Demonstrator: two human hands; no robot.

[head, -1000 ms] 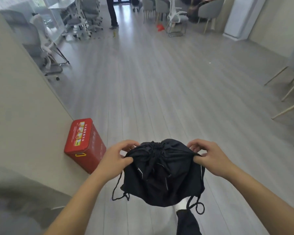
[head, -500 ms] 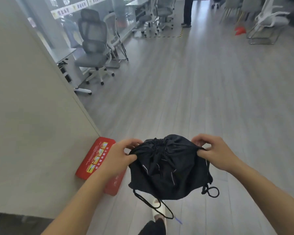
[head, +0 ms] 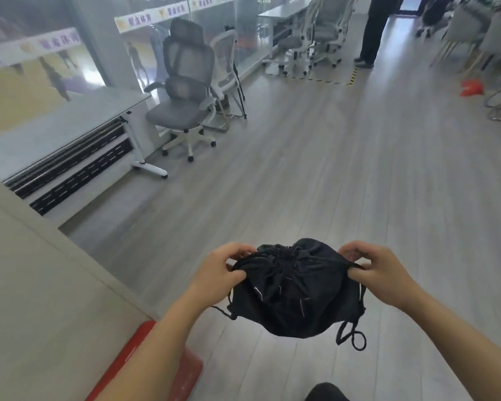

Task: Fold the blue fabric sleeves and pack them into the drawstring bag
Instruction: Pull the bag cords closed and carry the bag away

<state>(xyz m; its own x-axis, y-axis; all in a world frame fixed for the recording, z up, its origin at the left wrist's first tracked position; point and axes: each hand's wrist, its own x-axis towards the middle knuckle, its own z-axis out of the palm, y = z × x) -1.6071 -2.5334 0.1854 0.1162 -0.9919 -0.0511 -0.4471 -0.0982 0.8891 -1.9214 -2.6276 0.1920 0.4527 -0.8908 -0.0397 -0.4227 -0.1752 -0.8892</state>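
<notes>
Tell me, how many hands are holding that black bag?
2. The left hand pinches the black drawstring bag at its left top corner; the right hand pinches the right corner. No others show.

Grey mesh chair (head: 185,91) beside folding table (head: 55,131); red box (head: 168,369) on floor (partly hidden)

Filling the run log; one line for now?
drawstring bag: mouth cinched, midair | left hand: grips left edge | right hand: grips right edge | sleeves: unseen
</notes>
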